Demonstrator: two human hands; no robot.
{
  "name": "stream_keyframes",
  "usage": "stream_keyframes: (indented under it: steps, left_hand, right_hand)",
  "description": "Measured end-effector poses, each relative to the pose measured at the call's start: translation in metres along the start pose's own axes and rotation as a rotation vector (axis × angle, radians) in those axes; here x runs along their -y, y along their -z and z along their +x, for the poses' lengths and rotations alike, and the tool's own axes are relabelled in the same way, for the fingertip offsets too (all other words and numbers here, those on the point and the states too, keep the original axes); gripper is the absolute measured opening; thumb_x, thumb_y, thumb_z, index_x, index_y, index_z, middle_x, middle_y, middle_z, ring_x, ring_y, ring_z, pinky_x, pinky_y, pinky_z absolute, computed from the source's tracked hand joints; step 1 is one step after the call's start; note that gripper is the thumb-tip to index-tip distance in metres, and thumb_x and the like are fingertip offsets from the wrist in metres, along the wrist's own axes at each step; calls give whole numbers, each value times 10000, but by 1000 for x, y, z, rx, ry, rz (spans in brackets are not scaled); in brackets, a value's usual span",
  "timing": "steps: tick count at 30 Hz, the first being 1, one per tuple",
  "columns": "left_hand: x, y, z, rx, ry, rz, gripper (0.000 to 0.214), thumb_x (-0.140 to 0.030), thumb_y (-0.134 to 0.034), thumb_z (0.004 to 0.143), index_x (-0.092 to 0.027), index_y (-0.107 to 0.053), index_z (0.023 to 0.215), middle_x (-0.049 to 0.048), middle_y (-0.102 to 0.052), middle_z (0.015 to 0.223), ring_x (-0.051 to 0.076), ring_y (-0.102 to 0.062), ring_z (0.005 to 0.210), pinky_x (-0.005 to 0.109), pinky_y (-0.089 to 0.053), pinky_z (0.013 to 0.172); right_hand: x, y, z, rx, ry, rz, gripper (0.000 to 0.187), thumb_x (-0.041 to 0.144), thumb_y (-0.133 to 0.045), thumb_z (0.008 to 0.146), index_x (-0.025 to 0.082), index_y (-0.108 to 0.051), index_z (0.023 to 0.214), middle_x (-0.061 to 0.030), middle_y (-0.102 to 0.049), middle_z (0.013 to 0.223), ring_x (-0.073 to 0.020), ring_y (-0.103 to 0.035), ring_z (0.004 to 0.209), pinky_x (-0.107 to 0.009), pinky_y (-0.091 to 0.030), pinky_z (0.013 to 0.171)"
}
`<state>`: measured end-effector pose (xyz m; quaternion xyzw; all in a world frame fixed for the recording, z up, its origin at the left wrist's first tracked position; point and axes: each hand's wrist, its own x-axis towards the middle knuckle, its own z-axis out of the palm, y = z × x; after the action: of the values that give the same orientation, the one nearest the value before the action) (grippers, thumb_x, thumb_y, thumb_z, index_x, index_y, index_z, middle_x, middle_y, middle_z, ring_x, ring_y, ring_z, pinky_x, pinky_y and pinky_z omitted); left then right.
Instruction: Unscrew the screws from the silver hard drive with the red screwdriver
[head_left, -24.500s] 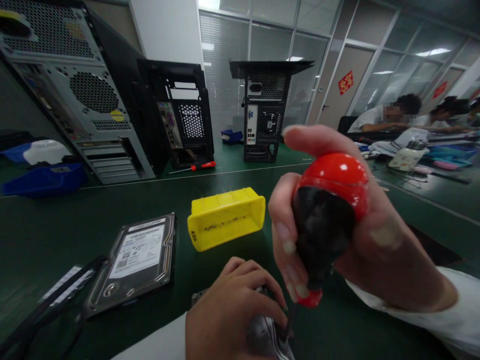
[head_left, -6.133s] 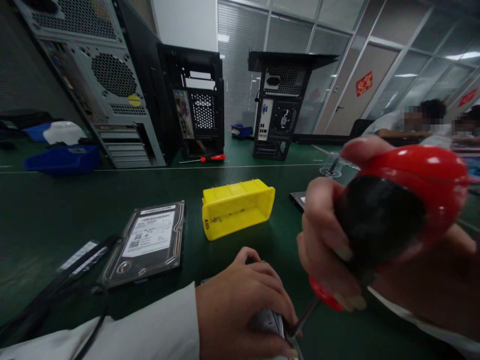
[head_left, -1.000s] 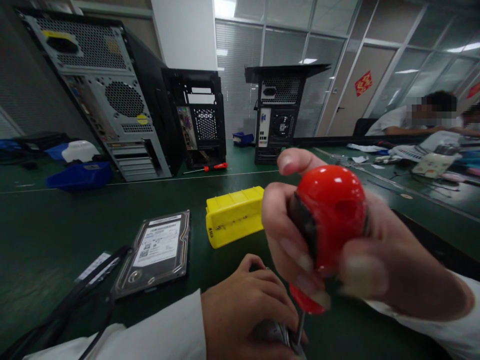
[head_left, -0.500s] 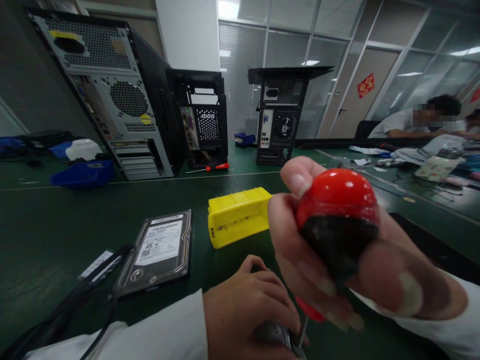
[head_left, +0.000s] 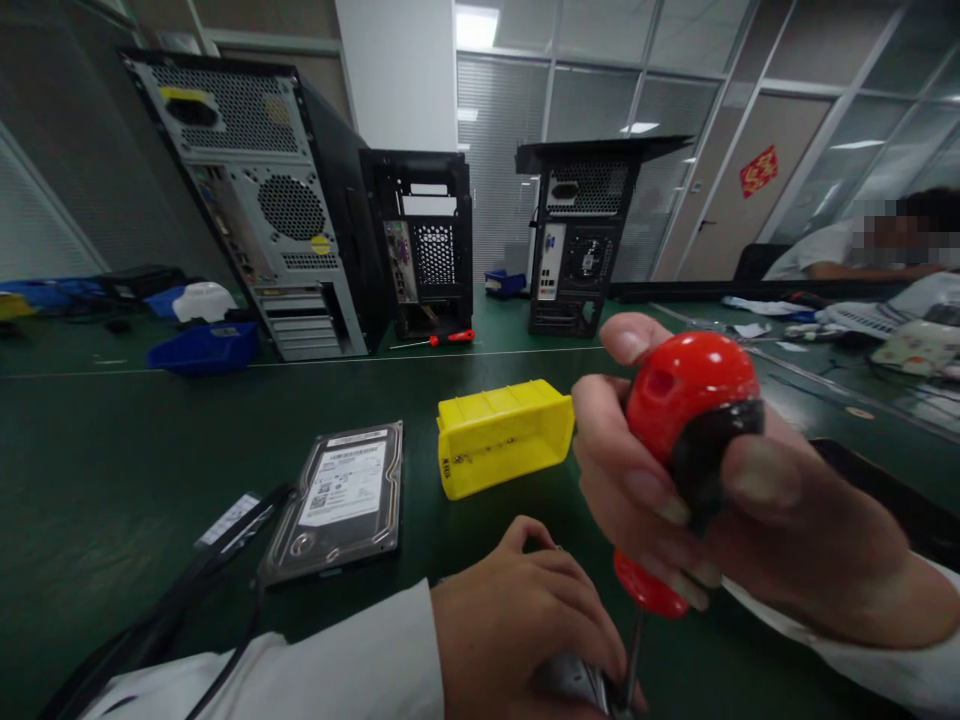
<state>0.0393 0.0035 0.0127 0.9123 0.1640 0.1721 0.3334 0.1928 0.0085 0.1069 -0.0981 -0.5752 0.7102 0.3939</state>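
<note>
Screwdriver (head_left: 697, 385) is leaning at lower right, the right hand (head_left: 787, 545) wrapping around it, the left hand (head_left: 525, 620) clasping a metal part (head_left: 574, 682). It could be skidding into the left hand if turning force is going sideways. That hand is covering most of the part; a yellow bin (head_left: 517, 402) is sitting mid-frame, a hard drive (head_left: 349, 490) lying left.

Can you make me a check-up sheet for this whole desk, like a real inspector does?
Surface: dark green table.
Job's things: screwdriver, red and black, pointing down at a metal part.
Clutter: drive lying flat; yellow bin; blue bin; second screwdriver.
Grips: left grip holding the metal part, mostly hiding it; right grip around the screwdriver.
Cables: black cables left of the drive.
Surroundings: three computer cases behind; a person far right.
</note>
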Motion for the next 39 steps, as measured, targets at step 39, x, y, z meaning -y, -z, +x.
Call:
stream_keyframes:
  steps: [39]
  left_hand:
    - [-1, 1, 2, 28, 17, -14, 244, -400, -521, 853, -217, -658, 937, 5, -694, 950, 176, -593, 947, 333, -300, 918]
  right_hand:
    - [2, -5, 3, -80, 14, -50, 222, 339, -593, 802, 248, -575, 1003, 21, -562, 879, -89, -604, 694, -213, -532, 647]
